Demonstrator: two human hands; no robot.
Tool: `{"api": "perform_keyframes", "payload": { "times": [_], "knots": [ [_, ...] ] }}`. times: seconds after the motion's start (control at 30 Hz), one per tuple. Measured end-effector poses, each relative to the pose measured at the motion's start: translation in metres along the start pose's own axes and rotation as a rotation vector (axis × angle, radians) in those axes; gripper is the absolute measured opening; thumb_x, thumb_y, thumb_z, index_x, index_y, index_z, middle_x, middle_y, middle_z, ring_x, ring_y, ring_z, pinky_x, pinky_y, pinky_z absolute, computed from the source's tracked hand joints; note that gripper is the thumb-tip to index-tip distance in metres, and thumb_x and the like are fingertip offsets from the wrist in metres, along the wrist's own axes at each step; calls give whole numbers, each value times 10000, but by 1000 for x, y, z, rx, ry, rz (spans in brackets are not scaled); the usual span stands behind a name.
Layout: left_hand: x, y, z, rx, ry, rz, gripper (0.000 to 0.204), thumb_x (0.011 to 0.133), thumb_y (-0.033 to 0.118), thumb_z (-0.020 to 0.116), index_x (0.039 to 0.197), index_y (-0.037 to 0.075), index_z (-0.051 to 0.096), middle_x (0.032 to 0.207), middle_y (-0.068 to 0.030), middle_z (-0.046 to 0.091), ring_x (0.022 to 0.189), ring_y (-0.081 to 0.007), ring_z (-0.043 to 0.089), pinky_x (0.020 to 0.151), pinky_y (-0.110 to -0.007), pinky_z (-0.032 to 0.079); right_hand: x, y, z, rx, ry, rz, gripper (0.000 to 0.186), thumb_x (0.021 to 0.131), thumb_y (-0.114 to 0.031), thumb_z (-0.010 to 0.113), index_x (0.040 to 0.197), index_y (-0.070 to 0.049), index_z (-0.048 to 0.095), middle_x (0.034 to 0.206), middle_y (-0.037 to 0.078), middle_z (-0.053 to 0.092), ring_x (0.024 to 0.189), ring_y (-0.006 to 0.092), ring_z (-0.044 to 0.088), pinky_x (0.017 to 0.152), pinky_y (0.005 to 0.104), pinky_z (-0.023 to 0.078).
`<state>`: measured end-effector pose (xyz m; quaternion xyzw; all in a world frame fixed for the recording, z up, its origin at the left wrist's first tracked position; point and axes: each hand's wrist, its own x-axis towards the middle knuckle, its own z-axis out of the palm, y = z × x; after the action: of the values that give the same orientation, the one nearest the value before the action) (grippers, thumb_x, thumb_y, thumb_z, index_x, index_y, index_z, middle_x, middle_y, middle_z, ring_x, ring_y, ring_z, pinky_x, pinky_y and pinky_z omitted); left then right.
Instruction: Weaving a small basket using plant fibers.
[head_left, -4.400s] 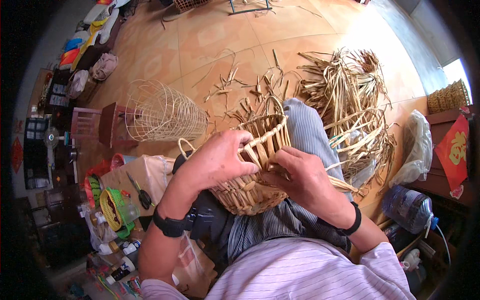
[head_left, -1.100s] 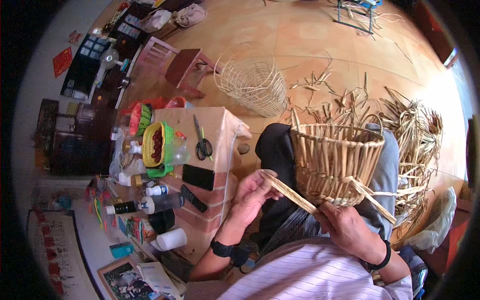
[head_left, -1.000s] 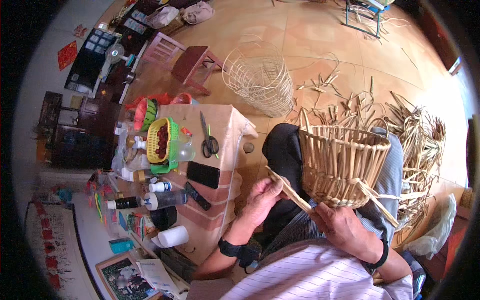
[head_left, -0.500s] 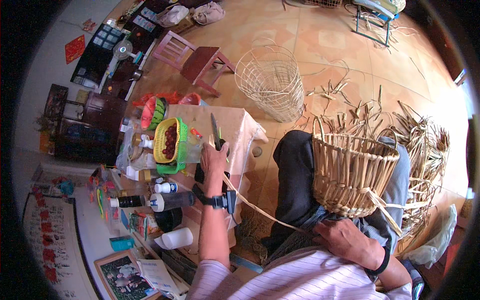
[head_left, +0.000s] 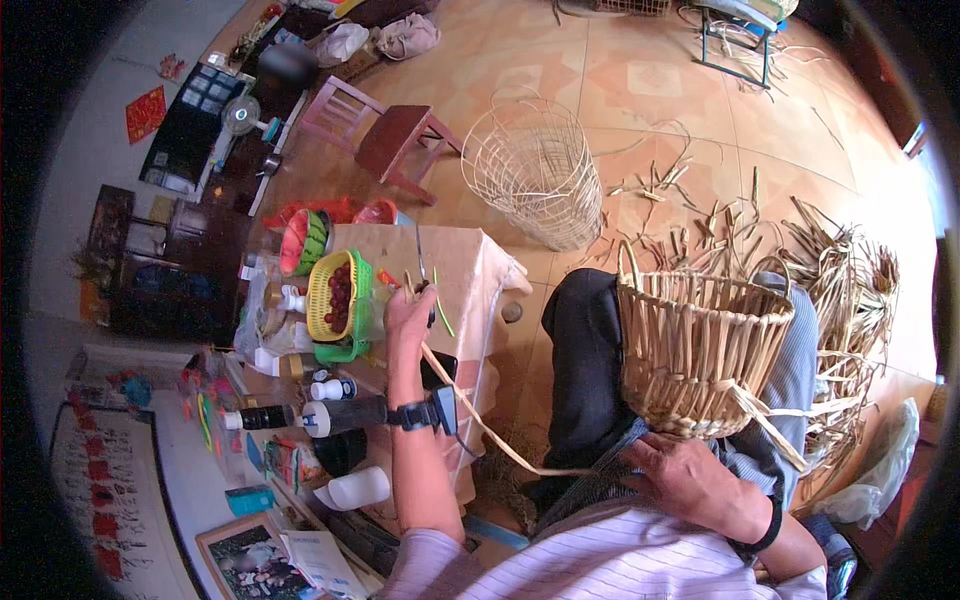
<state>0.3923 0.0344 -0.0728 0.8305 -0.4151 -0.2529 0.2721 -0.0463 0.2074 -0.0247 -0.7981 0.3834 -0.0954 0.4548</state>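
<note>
On my lap stands a woven straw basket (head_left: 705, 345), upright, with two loop handles and loose strip ends at its lower right. My left hand (head_left: 408, 318) reaches over the cloth-covered table, closed around the dark handle of a knife (head_left: 420, 252) whose thin blade points away from me. A pale straw strip (head_left: 480, 425) passes through the same hand and sags toward my right hand (head_left: 695, 482). Below the basket, the right hand's fingers are curled at the strip's end, with their tips partly hidden against the grey cloth on my lap.
The table (head_left: 455, 255) bears a yellow basket (head_left: 318, 300) of dark red fruit, a cut watermelon (head_left: 305, 242), bottles and a black phone (head_left: 438, 371). A wire-like open basket (head_left: 545, 170), straw scraps (head_left: 720, 225) and a straw heap (head_left: 850, 300) lie on the floor. A wooden chair (head_left: 395, 140) stands beyond.
My left hand has shifted slightly left and nearer to me, turning the knife so its blade looks thinner. The straw strip sags lower. My right hand has barely moved.
</note>
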Motion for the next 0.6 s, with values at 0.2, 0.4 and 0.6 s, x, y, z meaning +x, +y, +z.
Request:
{"api": "perform_keyframes", "payload": {
  "times": [0.2,0.4,0.6],
  "knots": [
    [-149,93,0,-663,-196,94,459,966,356,787,1322,109,635,981,49,629,757,-13,534,551,-174,362,20,-19,-35,354,279,-116,460,971,-69,728,1390,-13,545,1037,202,652,916,428,702,785,495,565],
    [-238,124,41,-713,-567,397,689,901,300,850,1441,23,524,1275,-65,626,1169,-169,610,1036,-340,496,50,-37,-53,541,546,-165,663,988,-40,718,1564,-5,390,1050,178,651,909,353,676,824,431,561],
    [-249,138,55,-353,-489,755,538,1046,437,661,1353,0,599,1249,-161,630,1158,-312,634,1024,-446,485,48,-12,-49,641,651,-206,575,969,-89,780,1476,14,529,1079,133,661,909,233,649,832,378,558]
  ]
}}
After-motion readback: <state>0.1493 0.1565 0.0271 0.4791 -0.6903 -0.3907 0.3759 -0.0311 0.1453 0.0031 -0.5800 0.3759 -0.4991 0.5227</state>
